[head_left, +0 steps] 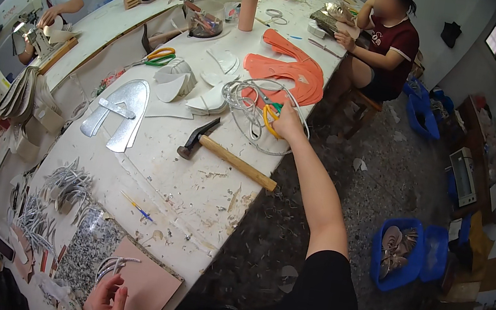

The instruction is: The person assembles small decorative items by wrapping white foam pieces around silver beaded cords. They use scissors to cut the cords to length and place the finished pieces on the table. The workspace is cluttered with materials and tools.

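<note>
The right hand [289, 124] touches yellow-handled scissors [269, 122] at a silver cord coil [233, 94] on the tabletop [163, 142], grip unclear; the left hand [108, 302] curls by silver strips [116, 262], perhaps holding them, I cannot tell; strips seem already separate, the coil apparently uncut.

On your table [191, 194] lies a wooden-handled hammer [235, 161], with a silver arch-shaped piece [133, 117] to its left. Farther off you have coral-coloured sheets [292, 70] and an upright pink cylinder [248, 10]; on the floor [338, 175] to your right, a blue bin [385, 284] holds brownish pieces [398, 247].
</note>
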### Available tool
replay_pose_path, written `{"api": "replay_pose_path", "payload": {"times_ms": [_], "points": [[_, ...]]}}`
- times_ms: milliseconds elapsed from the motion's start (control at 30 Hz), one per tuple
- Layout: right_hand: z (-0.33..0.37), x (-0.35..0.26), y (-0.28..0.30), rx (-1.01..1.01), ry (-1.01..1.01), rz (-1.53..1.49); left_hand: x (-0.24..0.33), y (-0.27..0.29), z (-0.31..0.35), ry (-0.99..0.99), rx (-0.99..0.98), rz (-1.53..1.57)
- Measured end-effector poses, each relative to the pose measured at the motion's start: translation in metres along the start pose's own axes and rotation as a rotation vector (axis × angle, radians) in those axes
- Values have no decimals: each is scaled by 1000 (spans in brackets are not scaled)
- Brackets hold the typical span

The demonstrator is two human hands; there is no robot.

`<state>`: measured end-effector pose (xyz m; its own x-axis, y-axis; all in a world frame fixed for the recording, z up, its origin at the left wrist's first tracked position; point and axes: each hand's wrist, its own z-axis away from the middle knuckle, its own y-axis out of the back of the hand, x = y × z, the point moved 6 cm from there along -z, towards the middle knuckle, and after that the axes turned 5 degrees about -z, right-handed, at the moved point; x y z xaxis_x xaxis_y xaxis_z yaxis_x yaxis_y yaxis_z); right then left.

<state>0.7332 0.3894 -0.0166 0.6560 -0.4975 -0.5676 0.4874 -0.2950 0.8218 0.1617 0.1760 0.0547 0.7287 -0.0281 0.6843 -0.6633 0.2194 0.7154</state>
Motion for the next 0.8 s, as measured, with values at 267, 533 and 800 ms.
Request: {"api": "replay_pose_path", "payload": {"times_ms": [267, 533, 800], "points": [[-5, -9, 24, 236, 173, -113, -5, 6, 10, 4, -2, 55], [-11, -136, 2, 107, 365, 85, -1, 7, 14, 17, 12, 74], [-60, -76, -34, -29, 139, 13, -86, 10, 38, 15, 185, 402]]}}
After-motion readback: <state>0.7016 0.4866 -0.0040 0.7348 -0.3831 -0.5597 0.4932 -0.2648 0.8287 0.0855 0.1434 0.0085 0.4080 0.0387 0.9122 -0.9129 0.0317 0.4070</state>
